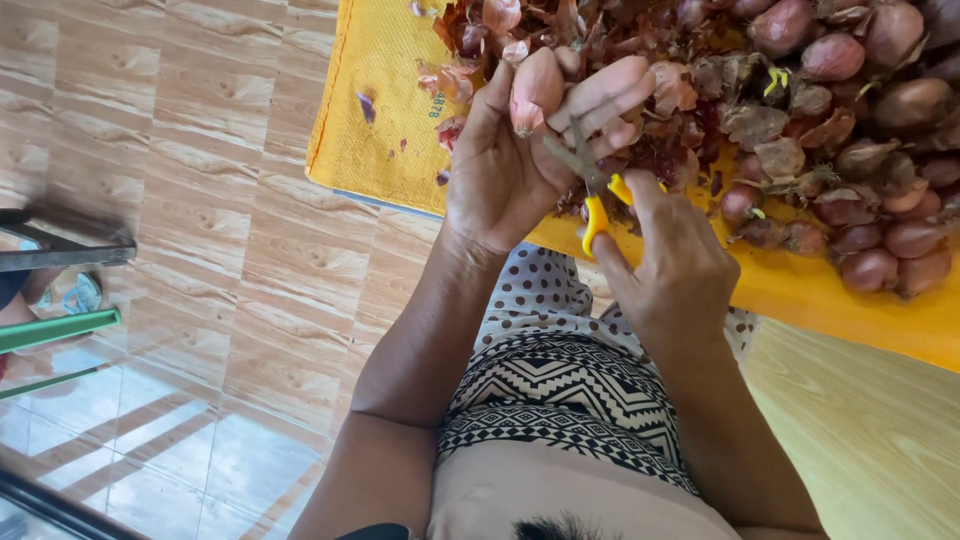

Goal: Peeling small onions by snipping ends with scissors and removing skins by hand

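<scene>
My left hand point(505, 165) holds a pale pink peeled shallot point(535, 88) between thumb and fingers, raised above the yellow woven sack point(385, 100). My right hand point(665, 255) grips small scissors with yellow handles point(597, 205); their dark blades point up toward the shallot's lower end, just beside my left fingers. A heap of red-brown shallots point(850, 150) with loose dry skins lies on the sack, beyond and to the right of both hands.
The sack lies on a wood-pattern tiled floor point(200, 200). My lap, in patterned cloth point(560, 380), is below the hands. Green and dark bars of furniture point(60, 290) stand at the left edge. A wooden surface point(870, 440) shows at lower right.
</scene>
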